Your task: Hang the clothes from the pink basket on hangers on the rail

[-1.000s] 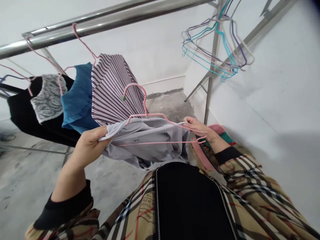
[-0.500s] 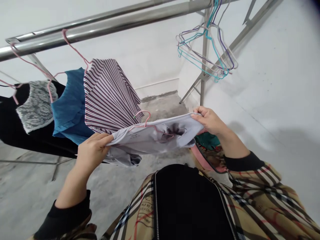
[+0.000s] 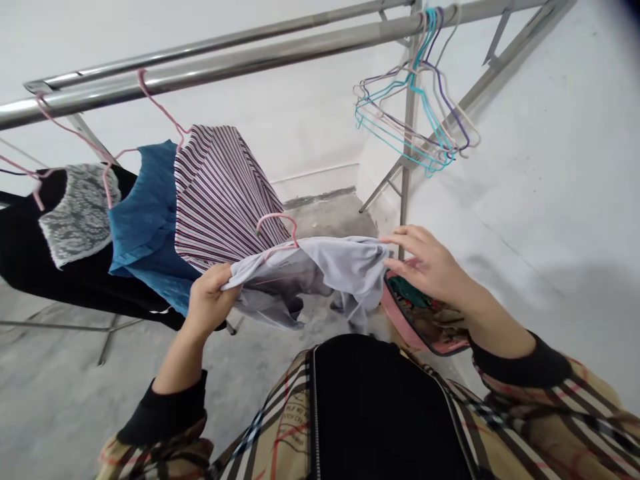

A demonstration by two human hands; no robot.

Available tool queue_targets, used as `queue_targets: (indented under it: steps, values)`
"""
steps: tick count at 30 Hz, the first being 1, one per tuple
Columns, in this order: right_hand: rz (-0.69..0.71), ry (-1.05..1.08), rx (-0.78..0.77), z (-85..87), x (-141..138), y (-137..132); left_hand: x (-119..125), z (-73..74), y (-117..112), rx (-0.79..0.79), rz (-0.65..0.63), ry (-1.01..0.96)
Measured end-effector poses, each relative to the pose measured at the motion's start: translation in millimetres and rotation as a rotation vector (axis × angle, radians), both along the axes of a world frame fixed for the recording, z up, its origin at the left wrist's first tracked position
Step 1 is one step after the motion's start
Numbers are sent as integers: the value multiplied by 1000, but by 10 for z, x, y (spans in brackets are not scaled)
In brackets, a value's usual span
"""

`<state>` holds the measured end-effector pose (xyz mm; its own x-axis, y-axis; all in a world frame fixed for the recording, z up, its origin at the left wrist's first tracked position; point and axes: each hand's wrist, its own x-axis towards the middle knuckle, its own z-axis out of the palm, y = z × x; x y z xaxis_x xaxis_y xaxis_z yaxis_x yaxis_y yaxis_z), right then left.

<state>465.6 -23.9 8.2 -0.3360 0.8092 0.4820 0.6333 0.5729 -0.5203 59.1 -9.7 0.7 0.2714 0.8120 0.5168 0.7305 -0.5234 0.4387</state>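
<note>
My left hand [image 3: 210, 300] is closed on one corner of a pale grey garment [image 3: 320, 270]. A pink wire hanger [image 3: 277, 223] sits inside the garment, its hook sticking up at the top. My right hand [image 3: 430, 267] has its fingers spread, touching the garment's right edge and gripping nothing. The garment hangs in front of me at chest height, below the steel rail [image 3: 225, 63].
A striped shirt [image 3: 220, 193], a blue top [image 3: 145, 220] and a black-and-lace garment [image 3: 75, 207] hang on pink hangers from the rail. Several empty wire hangers [image 3: 415, 127] hang at the rail's right end. A pink basket of clothes [image 3: 425, 320] sits by the white wall.
My right hand let go of the garment's right edge and opened. The garment's right side dropped and draped over the hanger. My left hand kept its grip.
</note>
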Motion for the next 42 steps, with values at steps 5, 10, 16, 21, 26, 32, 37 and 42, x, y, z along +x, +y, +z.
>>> queue_targets:
  steps: [5, 10, 16, 21, 26, 32, 37, 42]
  values:
    - [156, -81, -126, -258, -8, 183, 207, 11, 64, -117, -24, -120]
    - [63, 9, -97, -304, 93, 122, 361, -50, 97, -353, 84, -522]
    - [-30, -134, 99, -332, 224, 70, 492, 22, 182, -381, 259, -1046]
    - [-92, -237, 257, -397, 262, 22, 536, 201, 160, -708, 223, -1175]
    - [-52, -318, 289, -448, 227, -11, 617, 278, 130, -893, 100, -1183]
    - [-209, -37, 284, -663, 303, -9, 1116, -156, -311, -775, 16, -993]
    - [-175, 48, 350, -661, 437, -56, 1180, -347, -440, -617, -150, -224]
    - [-110, 64, 404, -556, 438, -136, 709, 186, -272, -751, -329, 9]
